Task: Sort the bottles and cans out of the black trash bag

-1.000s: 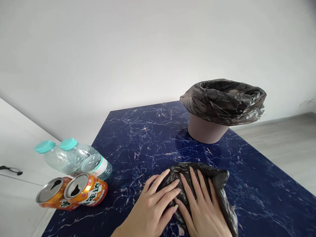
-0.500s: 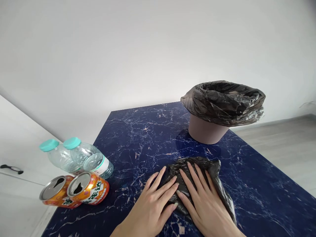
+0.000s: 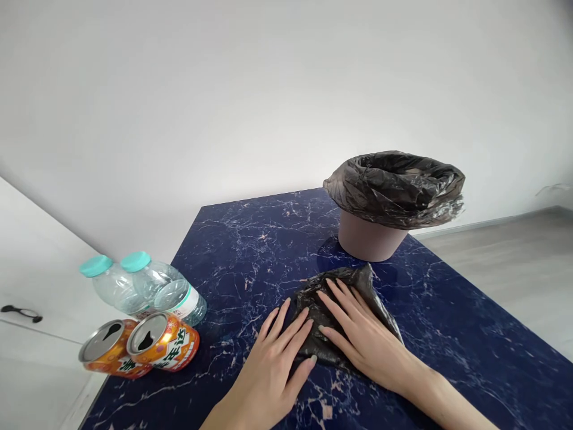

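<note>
A crumpled black plastic bag [image 3: 322, 352] lies flattened on the blue marbled table [image 3: 250, 239]. My right hand [image 3: 358, 328] rests palm down on it, fingers stretched towards its far edge, covering much of the bag. My left hand [image 3: 277, 364] lies flat at the bag's left side, fingertips touching its edge and thumb out over the near border. Neither hand grips anything. Beyond the bag stands a pinkish-grey trash bin [image 3: 369, 239], lined with a dark plastic bag [image 3: 394, 191] folded over its rim.
At the table's left edge stand two orange soda cans [image 3: 172, 346], opened at the top. Behind them are two clear plastic bottles [image 3: 111, 286] with turquoise caps. A white wall [image 3: 268, 107] runs along the back, and a white cabinet door [image 3: 36, 269] is at far left.
My right hand has slid forward and left over the black bag, more of its forearm now showing. The bag's far right corner has shifted left and away. My left hand stays nearly in place.
</note>
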A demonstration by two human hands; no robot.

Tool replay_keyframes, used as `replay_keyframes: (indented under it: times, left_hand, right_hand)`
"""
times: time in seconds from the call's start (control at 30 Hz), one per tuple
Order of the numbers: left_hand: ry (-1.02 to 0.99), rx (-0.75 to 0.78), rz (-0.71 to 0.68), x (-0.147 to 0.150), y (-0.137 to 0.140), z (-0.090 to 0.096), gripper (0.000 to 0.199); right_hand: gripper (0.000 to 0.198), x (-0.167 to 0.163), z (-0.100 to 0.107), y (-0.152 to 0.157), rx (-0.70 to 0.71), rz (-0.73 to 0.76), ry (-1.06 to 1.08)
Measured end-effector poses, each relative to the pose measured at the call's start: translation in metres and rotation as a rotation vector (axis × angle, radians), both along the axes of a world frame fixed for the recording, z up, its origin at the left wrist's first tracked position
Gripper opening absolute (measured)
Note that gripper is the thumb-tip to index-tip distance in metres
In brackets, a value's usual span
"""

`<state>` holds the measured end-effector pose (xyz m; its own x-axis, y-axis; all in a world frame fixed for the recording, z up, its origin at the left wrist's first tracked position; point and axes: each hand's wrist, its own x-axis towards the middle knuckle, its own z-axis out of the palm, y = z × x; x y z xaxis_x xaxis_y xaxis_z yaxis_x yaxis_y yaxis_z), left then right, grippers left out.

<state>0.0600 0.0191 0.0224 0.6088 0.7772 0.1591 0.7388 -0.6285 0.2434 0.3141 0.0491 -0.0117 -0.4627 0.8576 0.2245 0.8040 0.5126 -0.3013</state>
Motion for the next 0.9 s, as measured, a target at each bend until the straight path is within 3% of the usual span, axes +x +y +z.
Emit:
replay_keyframes:
  times: [0.1,0.2,0.3,0.4,0.53,0.9]
  left_hand:
    - [0.038,0.014,0.044,-0.002,0.001,-0.006,0.067]
    - [0.077,0.022,0.089,-0.004,0.003,-0.013,0.068]
    - [0.083,0.071,0.161,-0.006,0.006,-0.023,0.069]
    - [0.063,0.161,0.241,-0.009,0.008,-0.034,0.071]
    - [0.043,0.216,0.301,-0.013,0.009,-0.042,0.075]
    - [0.013,0.119,0.256,-0.013,0.007,-0.03,0.076]
  right_hand:
    - [0.057,0.007,0.031,0.001,0.134,-0.009,0.115]
    - [0.042,0.024,0.076,0.005,0.358,-0.071,0.256]
    - [0.026,0.048,0.118,0.014,0.592,-0.182,0.305]
    - [0.025,0.07,0.145,0.026,0.71,-0.347,0.248]
    - [0.027,0.089,0.157,0.044,0.582,-0.466,0.176]
    - [0.031,0.104,0.161,0.075,0.353,-0.557,0.02]
